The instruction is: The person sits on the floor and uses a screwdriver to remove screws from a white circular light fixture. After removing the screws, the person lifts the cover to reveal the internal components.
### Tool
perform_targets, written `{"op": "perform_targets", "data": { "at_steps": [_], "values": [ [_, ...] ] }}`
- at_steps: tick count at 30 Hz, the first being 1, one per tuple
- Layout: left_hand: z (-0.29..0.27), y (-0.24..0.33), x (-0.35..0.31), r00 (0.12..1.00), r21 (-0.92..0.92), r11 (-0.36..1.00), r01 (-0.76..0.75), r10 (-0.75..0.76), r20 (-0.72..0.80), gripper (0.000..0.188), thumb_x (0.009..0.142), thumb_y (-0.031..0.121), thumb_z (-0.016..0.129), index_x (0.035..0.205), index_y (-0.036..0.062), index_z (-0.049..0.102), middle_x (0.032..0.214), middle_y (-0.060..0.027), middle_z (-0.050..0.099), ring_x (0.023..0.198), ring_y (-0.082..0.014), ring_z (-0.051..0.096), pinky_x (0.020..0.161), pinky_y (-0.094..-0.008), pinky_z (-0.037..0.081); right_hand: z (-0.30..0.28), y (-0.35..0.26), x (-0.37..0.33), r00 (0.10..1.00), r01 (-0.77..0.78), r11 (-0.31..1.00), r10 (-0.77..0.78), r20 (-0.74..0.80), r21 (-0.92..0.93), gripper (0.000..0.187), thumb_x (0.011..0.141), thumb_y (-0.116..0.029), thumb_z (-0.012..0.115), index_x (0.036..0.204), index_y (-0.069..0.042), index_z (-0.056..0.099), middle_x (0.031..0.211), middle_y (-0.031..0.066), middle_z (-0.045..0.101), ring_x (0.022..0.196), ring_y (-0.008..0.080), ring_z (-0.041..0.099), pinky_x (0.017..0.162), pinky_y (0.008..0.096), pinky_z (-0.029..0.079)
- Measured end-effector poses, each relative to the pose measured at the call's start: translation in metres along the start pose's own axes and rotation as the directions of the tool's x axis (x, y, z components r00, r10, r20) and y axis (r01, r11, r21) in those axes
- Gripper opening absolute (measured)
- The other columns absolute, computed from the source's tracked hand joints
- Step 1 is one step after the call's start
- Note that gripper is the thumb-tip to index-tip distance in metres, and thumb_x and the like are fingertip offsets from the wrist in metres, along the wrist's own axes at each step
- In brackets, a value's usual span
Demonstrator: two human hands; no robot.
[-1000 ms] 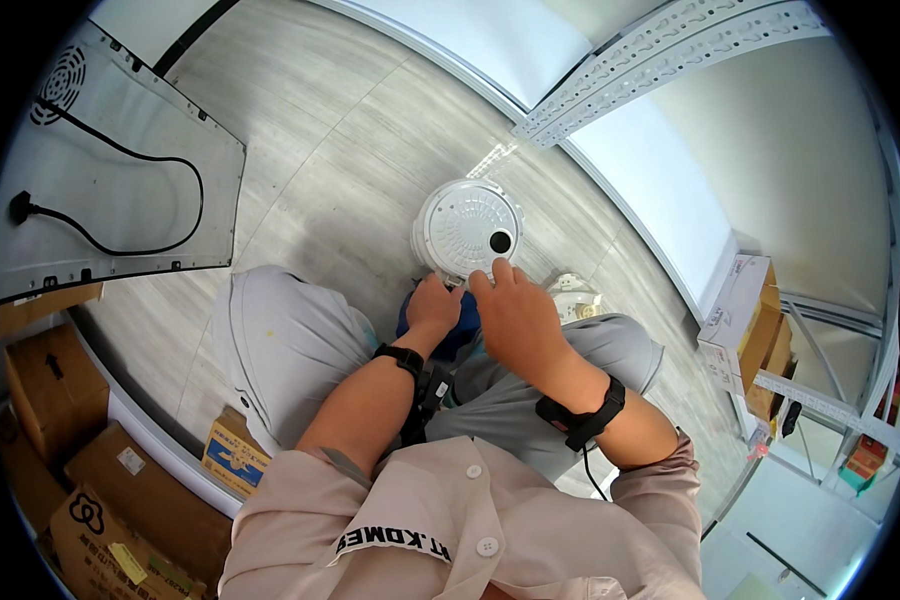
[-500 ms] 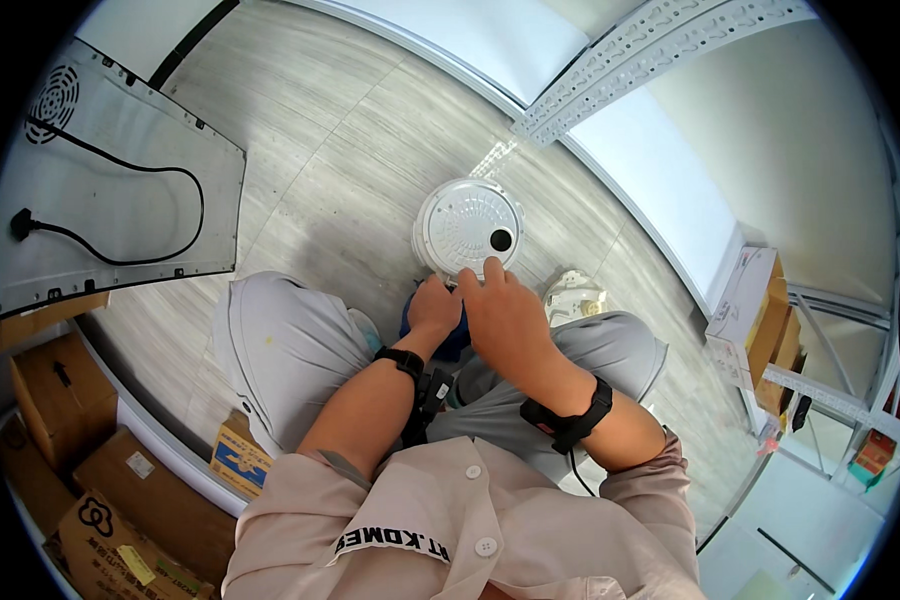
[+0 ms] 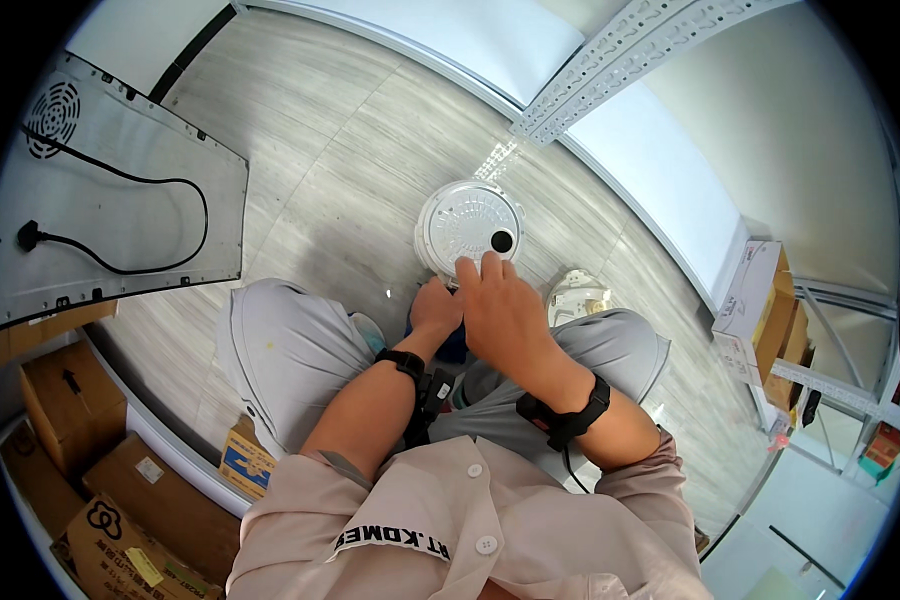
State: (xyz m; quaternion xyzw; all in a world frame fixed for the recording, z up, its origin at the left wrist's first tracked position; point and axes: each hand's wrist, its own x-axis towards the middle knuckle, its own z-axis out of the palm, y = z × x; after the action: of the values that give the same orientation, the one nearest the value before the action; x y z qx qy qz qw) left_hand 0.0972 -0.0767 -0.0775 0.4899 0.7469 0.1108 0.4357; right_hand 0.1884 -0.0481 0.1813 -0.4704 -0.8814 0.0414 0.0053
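Observation:
A white round appliance part (image 3: 467, 218) with a ridged grey disc and a dark round hole sits on the floor in front of me. My left hand (image 3: 436, 312) is closed at its near rim, the fingertips pinched on something hidden. Beside it, my right hand (image 3: 500, 305) is closed too, its bent fingers close to the rim and the hole; whatever they grip is hidden beneath them. Something dark blue (image 3: 454, 348) shows below my hands, between my knees. A cream-white moulded part (image 3: 574, 296) lies to the right, next to my knee.
At left stands a metal appliance panel (image 3: 120, 225) with a black power cord (image 3: 207, 215). Cardboard boxes (image 3: 75, 400) fill the lower left. A white shelf frame (image 3: 620, 75) and an open carton (image 3: 750, 310) are at right. A small white scrap (image 3: 388, 293) lies on the floor.
My right hand's fingers have shifted slightly and sit closer together over the rim. A small white scrap now shows on the floor left of my hands. My left hand has barely moved.

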Motion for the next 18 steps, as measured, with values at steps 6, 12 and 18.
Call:
{"op": "perform_targets", "data": {
  "at_steps": [6,12,18],
  "values": [
    [-0.017,0.020,-0.011,0.998,-0.004,0.999,0.039,-0.038,0.055,0.063,0.093,0.050,0.064,0.128,-0.0020,0.060,0.128,-0.0255,0.066,0.119,-0.0416,0.064,0.099,-0.0503,0.053,0.011,0.000,0.002,0.991,-0.129,0.989,0.131,0.019,-0.068,0.030,0.089,-0.029,0.076,0.096,-0.008,0.056,0.084,0.0092,0.059,0.073,0.0235,0.070,0.053,0.0347,0.055],
    [-0.025,0.021,-0.011,0.996,-0.009,0.997,0.072,-0.072,0.052,0.066,0.093,0.047,0.065,0.137,0.0002,0.053,0.135,-0.0256,0.061,0.125,-0.0426,0.060,0.102,-0.0513,0.051,0.009,0.000,0.004,0.989,-0.144,0.987,0.146,0.028,-0.067,0.026,0.093,-0.034,0.072,0.090,-0.012,0.058,0.077,0.0064,0.062,0.068,0.0226,0.071,0.051,0.0352,0.054],
    [-0.027,0.013,0.005,0.990,-0.024,1.000,-0.013,0.010,-0.142,0.082,0.092,0.038,0.069,0.156,0.0036,0.031,0.151,-0.0255,0.045,0.134,-0.0441,0.053,0.106,-0.0519,0.048,-0.004,0.005,0.003,0.996,-0.065,0.997,0.067,-0.053,0.045,0.025,0.091,-0.033,0.074,0.090,-0.011,0.061,0.076,0.0069,0.063,0.067,0.0261,0.070,0.053,0.0387,0.054]
  ]
}}
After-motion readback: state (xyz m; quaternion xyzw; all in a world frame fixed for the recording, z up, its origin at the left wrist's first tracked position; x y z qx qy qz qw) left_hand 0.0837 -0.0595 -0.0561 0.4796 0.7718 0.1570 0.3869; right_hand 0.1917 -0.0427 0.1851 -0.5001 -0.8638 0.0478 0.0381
